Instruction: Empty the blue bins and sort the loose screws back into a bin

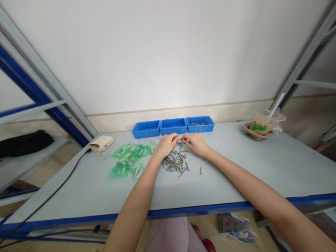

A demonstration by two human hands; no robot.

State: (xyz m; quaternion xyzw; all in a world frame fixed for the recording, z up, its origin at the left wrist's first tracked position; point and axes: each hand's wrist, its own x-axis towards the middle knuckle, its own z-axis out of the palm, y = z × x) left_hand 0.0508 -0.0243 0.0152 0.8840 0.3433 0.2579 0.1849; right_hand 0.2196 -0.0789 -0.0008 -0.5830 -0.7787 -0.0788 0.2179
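The left hand [168, 144] and the right hand [197, 142] meet over a work table [236, 168]; in both we see curled fingers, the tips drawn closely together. A small pale piece seems to lie between them, but we cannot tell what it is or which hand grips it. Just below the hands, on the near side, spreads a pile of loose screws [173, 163], mostly silver with some yellowish pieces; one single screw [201, 170] lies apart, nearer us and below the right hand. Beyond the hands stand three blue trays in a row — a left tray [146, 134], a middle tray [173, 131] and a right tray [201, 129]. We make out some metal pieces [198, 124] in the right tray only, so we judge the sorting to be at an early stage: a small share is put away, while the larger share lies loose. To the left of the left hand we find green bags [128, 155] with small parts inside — apparently unopened, though we cannot be certain.
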